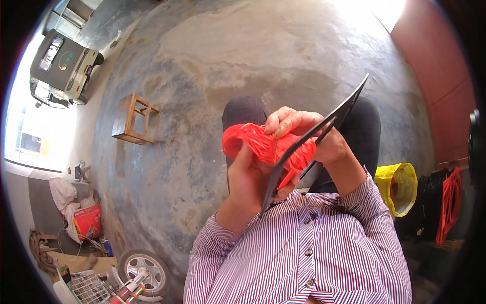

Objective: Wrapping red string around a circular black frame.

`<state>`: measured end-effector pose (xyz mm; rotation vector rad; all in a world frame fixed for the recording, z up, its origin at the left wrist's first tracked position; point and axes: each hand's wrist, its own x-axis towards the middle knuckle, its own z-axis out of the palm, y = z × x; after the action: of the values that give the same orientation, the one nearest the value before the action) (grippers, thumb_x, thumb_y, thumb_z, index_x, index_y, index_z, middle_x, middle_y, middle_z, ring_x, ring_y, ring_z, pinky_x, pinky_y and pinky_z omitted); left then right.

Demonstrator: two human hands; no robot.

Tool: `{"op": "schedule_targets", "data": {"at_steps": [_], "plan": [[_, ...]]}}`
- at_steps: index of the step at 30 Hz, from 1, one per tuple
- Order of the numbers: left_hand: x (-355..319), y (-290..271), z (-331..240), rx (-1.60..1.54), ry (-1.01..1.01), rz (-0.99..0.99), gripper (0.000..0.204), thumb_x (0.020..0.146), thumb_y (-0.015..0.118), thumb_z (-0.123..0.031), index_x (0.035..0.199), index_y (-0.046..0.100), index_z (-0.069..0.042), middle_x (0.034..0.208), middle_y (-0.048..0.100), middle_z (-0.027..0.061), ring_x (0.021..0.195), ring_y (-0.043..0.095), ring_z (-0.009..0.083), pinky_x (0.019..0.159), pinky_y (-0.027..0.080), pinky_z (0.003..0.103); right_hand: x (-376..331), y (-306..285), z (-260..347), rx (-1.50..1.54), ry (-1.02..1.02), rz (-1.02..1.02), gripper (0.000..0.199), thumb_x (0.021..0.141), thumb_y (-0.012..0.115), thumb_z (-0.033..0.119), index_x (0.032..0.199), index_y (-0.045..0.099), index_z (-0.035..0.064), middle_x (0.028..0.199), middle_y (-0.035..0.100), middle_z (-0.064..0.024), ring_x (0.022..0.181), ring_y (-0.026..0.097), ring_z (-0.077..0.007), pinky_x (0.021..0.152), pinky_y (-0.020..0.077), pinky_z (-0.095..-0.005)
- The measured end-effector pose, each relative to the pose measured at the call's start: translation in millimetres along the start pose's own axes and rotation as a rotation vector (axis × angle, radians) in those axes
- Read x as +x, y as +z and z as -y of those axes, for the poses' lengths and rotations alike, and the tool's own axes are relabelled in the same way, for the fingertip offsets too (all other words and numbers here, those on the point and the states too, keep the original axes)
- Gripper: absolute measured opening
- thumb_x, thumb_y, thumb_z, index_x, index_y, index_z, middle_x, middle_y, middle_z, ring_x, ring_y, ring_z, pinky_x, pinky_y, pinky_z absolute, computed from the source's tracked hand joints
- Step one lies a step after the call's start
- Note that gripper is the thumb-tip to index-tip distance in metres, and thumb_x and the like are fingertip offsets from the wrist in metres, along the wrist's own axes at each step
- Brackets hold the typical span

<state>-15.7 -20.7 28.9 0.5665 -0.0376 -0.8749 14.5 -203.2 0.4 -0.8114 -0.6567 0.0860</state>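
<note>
A looped bundle of bright red cord (pixel 244 139) is held over my lap, in front of my dark trouser legs. My left hand (pixel 248 177) grips it from the near left side, thumb up against the strands. From the far right, my right hand (pixel 289 121) bends over the top, with its fingers pressed on the cord. A long, thin black piece (pixel 349 104) crosses slantwise in front of the bundle and my right wrist; its kind is unclear. It hides part of the red strands and some of my fingers.
A wooden stool (pixel 132 119) lies on its side on the concrete floor to the left. At right stand a yellow open bag (pixel 397 190) and more red cord (pixel 449 202). A spoked wheel (pixel 144 271) and sacks (pixel 66 197) sit lower left; a three-wheeled vehicle (pixel 63 68) is farther off.
</note>
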Motion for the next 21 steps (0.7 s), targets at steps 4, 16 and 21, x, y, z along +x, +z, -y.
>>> {"op": "schedule_targets", "data": {"at_steps": [4, 16, 21], "plan": [[1, -9, 2, -0.024, 0.074, -0.031, 0.071, 0.096, 0.036, -0.055, 0.123, 0.053, 0.008, 0.090, 0.064, 0.0236, 0.051, 0.052, 0.0213, 0.043, 0.039, 0.031, -10, 6, 11, 0.051, 0.155, -0.257, 0.035, 0.087, 0.073, 0.016, 0.116, 0.064, -0.0015, 0.113, 0.064, -0.0149, 0.107, 0.062, -0.0251, 0.098, 0.0477, -0.0385], [1, -47, 11, 0.146, 0.318, -0.014, 0.055, 0.091, 0.056, -0.041, 0.123, 0.056, 0.004, 0.089, 0.062, 0.0152, 0.065, 0.056, 0.0200, 0.054, 0.041, 0.029, -17, 42, 13, -0.087, 0.217, -0.380, 0.052, 0.082, 0.078, 0.001, 0.128, 0.054, 0.0021, 0.116, 0.065, -0.0051, 0.109, 0.061, -0.0134, 0.098, 0.0491, -0.0313], [3, -37, 6, 0.160, 0.331, 0.050, 0.052, 0.094, 0.050, -0.044, 0.119, 0.057, 0.001, 0.087, 0.062, 0.0132, 0.062, 0.054, 0.0189, 0.054, 0.041, 0.029, -23, 42, 8, -0.247, 0.180, -0.381, 0.051, 0.082, 0.078, 0.000, 0.128, 0.055, 0.0048, 0.117, 0.064, -0.0026, 0.109, 0.060, -0.0111, 0.096, 0.0492, -0.0286]]}}
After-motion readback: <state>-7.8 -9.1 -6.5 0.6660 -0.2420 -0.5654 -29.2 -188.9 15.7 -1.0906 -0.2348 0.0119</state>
